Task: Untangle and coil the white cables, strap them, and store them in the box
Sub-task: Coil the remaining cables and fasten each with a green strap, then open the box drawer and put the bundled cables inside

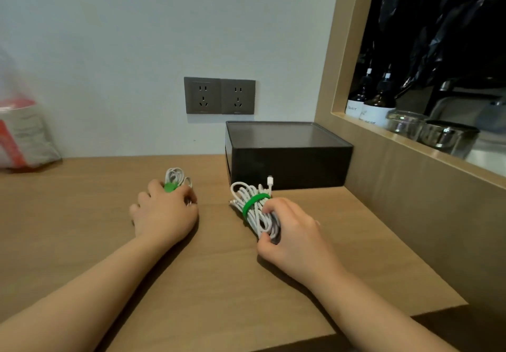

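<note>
Step in hand: both white cables look coiled and strapped, so storing appears to be what remains.
Left grip (164, 210): fingers curled over the smaller coil (175, 177) on the counter (82, 214), partly covering its green strap (169, 187).
Right grip (297, 232): thumb and fingers clasp the larger coil (253, 216) below its green band (256, 201); one plug end sticks up.
Box (287, 157): dark, against the wall, just beyond the larger coil; its lid seems to be on.
Next move: probably free one hand to open the box, then lift both coils in.
Writing: a brown bottle (357, 99) on the ledge seems to read "Master"; its neighbour's label is too small to read.
</note>
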Tool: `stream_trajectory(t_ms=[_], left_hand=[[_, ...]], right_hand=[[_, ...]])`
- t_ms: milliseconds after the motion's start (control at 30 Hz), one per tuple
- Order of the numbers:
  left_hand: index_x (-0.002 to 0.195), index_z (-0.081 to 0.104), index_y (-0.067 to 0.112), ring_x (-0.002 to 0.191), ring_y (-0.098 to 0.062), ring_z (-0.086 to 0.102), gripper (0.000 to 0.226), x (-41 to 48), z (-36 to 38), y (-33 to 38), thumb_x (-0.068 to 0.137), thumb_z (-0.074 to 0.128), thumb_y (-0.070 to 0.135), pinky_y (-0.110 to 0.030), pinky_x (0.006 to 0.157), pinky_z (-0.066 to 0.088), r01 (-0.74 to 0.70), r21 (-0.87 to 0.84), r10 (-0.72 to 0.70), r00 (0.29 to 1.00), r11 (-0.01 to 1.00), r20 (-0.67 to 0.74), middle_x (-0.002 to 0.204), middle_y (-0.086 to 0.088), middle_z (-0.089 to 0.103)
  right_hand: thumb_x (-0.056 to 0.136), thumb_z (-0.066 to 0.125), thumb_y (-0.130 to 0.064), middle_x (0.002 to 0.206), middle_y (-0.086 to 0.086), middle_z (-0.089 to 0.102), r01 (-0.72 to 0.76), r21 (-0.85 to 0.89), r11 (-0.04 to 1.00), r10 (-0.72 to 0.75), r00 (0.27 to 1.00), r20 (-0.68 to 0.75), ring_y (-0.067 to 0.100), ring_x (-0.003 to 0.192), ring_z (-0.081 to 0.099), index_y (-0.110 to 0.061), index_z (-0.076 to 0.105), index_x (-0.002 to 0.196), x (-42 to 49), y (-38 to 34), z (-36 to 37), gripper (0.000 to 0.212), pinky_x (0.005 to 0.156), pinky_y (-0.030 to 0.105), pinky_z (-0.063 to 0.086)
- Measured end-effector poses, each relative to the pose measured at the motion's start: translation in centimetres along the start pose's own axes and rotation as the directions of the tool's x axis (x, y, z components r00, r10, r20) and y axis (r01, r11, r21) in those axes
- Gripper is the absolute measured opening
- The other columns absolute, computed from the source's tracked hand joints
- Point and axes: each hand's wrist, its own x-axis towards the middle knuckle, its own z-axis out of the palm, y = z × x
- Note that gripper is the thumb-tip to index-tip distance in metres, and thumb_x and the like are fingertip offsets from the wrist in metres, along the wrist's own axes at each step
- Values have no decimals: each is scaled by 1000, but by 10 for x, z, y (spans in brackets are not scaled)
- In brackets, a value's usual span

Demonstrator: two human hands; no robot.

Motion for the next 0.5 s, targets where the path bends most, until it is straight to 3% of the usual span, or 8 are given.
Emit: stream_trajectory(t_ms=[133, 267, 333, 400, 500], left_hand=[[123, 50, 42, 124, -31, 38, 35, -36, 3, 21, 90, 44, 52, -42, 102, 30, -172, 7, 172, 984, 985, 44, 139, -9, 37], [133, 41, 42, 123, -26, 42, 44, -52, 11, 47, 92, 35, 58, -40, 100, 31, -240, -29, 239, 971, 970, -25, 138, -2, 44], [135, 39, 39, 118, -23, 50, 43, -54, 12, 51, 94, 37, 52, -39, 99, 38, -323, -267, 319, 946, 908, -59, 131, 5, 52], [137, 37, 35, 106, -20, 59, 40, -54, 9, 53, 97, 40, 41, -39, 94, 46, -314, -573, 342, 938, 757, -63, 117, 11, 57], [125, 49, 29, 81, -21, 66, 27, -36, 6, 48, 99, 40, 29, -41, 81, 54, -156, -770, 167, 984, 618, -65, 91, 6, 63]], right_hand=[[89, 53, -32, 124, -12, 45, -75, -83, 994, 67, 993, -96, 6, 98, 52, -29, 44, 124, -7, 9, -6, 36, 75, 19, 49], [89, 51, -39, 128, -13, 45, -53, -69, 996, 45, 991, -122, 5, 108, 46, -32, 47, 124, -3, 11, -2, 37, 82, 23, 46], [88, 47, -49, 128, -14, 48, -36, -24, 999, 32, 989, -144, 6, 117, 41, -33, 51, 123, 2, 14, 0, 39, 93, 28, 41], [86, 43, -53, 125, -17, 50, -28, 74, 997, 41, 981, -189, 5, 120, 38, -33, 54, 122, 8, 16, -1, 42, 97, 29, 37], [93, 49, -37, 109, -22, 52, -4, 238, 971, 73, 956, -285, 3, 113, 41, -27, 60, 116, 25, 19, -10, 27, 93, 26, 37]])
